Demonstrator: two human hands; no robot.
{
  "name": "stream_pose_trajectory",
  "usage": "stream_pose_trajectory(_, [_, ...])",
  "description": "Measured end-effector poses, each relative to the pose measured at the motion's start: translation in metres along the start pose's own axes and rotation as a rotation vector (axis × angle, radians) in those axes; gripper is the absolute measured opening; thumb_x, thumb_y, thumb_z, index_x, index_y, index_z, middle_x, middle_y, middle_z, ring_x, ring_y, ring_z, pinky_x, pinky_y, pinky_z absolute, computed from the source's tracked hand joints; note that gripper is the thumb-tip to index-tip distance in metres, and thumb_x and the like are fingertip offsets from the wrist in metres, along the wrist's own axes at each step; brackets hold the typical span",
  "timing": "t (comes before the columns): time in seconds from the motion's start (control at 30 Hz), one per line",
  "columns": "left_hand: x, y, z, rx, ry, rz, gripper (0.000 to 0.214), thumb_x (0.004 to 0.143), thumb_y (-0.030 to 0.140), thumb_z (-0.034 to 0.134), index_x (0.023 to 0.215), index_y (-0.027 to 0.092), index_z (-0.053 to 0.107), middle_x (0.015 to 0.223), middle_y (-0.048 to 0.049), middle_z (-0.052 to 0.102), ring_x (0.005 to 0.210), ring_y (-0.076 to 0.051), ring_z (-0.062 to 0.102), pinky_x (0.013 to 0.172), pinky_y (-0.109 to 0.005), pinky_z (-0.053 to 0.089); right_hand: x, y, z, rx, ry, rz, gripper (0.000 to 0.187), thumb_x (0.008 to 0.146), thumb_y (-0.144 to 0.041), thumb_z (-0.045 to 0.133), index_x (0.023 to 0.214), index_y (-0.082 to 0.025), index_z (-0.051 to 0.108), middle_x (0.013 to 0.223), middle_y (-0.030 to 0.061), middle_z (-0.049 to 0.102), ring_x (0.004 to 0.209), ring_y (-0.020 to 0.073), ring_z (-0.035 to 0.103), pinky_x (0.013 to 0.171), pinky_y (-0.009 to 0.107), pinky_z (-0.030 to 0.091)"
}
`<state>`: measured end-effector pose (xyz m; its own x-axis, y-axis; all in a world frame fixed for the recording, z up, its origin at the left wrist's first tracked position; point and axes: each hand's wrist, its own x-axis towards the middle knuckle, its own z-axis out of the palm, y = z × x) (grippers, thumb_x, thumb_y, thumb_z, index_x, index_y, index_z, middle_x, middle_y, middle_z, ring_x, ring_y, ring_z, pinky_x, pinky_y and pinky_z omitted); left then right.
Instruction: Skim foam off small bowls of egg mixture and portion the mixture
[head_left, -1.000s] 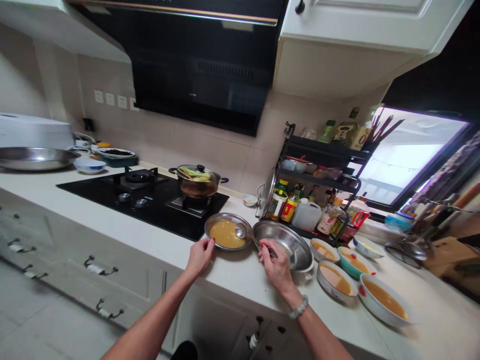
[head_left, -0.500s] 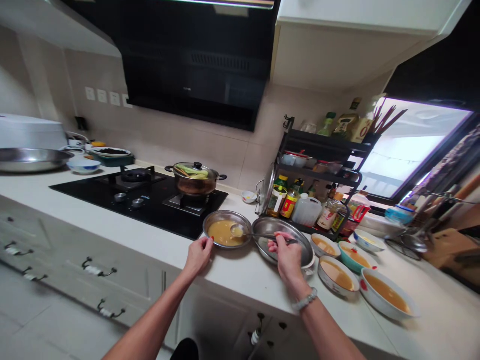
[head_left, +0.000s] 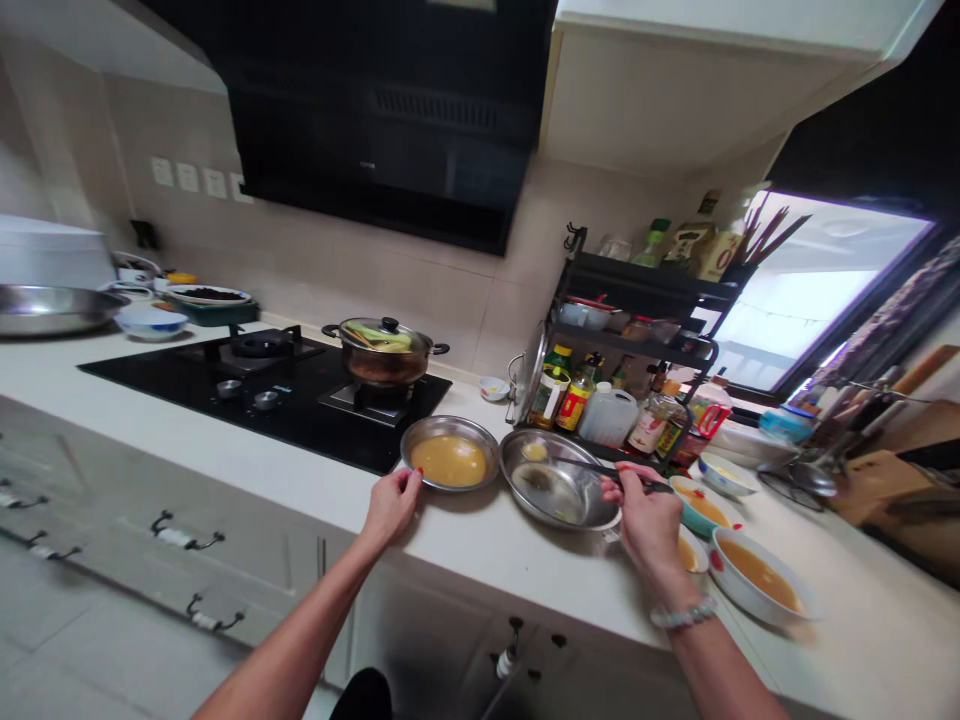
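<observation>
My left hand [head_left: 393,506] pinches the near-left rim of a shallow metal bowl [head_left: 492,455] of yellowish-brown liquid. In my right hand [head_left: 649,515] is a ladle [head_left: 574,462] with a long dark handle, gripped near its end. The ladle's head, with yellowish liquid in it, hangs over the left part of a second metal bowl [head_left: 551,505], which shows a little cloudy liquid. Right of my right hand are a teal bowl [head_left: 701,525] and a white bowl [head_left: 742,588] of brownish liquid. Another small bowl [head_left: 699,556] is partly hidden behind that hand.
A glass-lidded pot [head_left: 384,365] stands on the black gas hob [head_left: 322,405]. Behind the bowls is a black rack [head_left: 637,345] with bottles. A small dish [head_left: 493,388] sits near the wall. Ladles and a knife block [head_left: 896,465] are at right, a large pan [head_left: 56,312] at far left.
My right hand has moved right, carrying the ladle's head from the left metal bowl to over the second one. My left hand stays on the rim. The view has shifted slightly.
</observation>
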<state>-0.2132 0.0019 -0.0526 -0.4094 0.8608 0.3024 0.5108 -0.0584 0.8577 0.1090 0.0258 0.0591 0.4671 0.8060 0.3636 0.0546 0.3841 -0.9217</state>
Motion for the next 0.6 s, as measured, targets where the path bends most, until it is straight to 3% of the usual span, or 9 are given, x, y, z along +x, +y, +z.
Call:
stream_pose_trajectory(0.17, [0.001, -0.001, 0.001, 0.002, 0.005, 0.009, 0.045, 0.083, 0.051, 0.037, 0.058, 0.018, 0.055, 0.05, 0.0001, 0.055, 0.052, -0.014, 0.047, 0.053, -0.025, 0.031, -0.011, 0.009, -0.025, -0.228, -0.153, -0.14, 0.033, 0.067, -0.046, 0.065, 0.081, -0.017, 0.063, 0.053, 0.0022, 0.062, 0.043, 0.0175, 0.056, 0.043, 0.03, 0.047])
stream_pose_trajectory(0.3, [0.001, -0.001, 0.001, 0.001, 0.006, 0.018, 0.044, 0.083, 0.05, 0.038, 0.056, 0.018, 0.054, 0.049, 0.0002, 0.054, 0.051, -0.013, 0.046, 0.053, -0.025, 0.03, -0.025, 0.011, -0.03, -0.277, -0.312, -0.332, 0.028, 0.07, -0.044, 0.064, 0.084, -0.02, 0.068, 0.066, 0.0041, 0.064, 0.05, 0.017, 0.058, 0.051, 0.032, 0.051])
stream_pose_trajectory(0.4, [0.001, -0.001, 0.001, -0.006, 0.007, 0.023, 0.043, 0.083, 0.049, 0.038, 0.056, 0.019, 0.053, 0.049, 0.0004, 0.054, 0.052, -0.013, 0.046, 0.053, -0.025, 0.03, -0.037, 0.008, -0.021, -0.23, -0.376, -0.441, 0.021, 0.075, -0.037, 0.062, 0.086, -0.021, 0.07, 0.074, 0.0047, 0.064, 0.055, 0.0166, 0.059, 0.053, 0.033, 0.053])
stream_pose_trajectory(0.6, [0.0, 0.0, 0.0, -0.001, 0.004, 0.024, 0.043, 0.084, 0.049, 0.037, 0.057, 0.019, 0.053, 0.049, 0.0002, 0.055, 0.052, -0.014, 0.047, 0.053, -0.025, 0.029, -0.067, 0.013, 0.025, -0.075, -0.436, -0.304, 0.02, 0.08, -0.034, 0.059, 0.092, -0.02, 0.067, 0.071, 0.003, 0.064, 0.05, 0.0149, 0.058, 0.052, 0.03, 0.053])
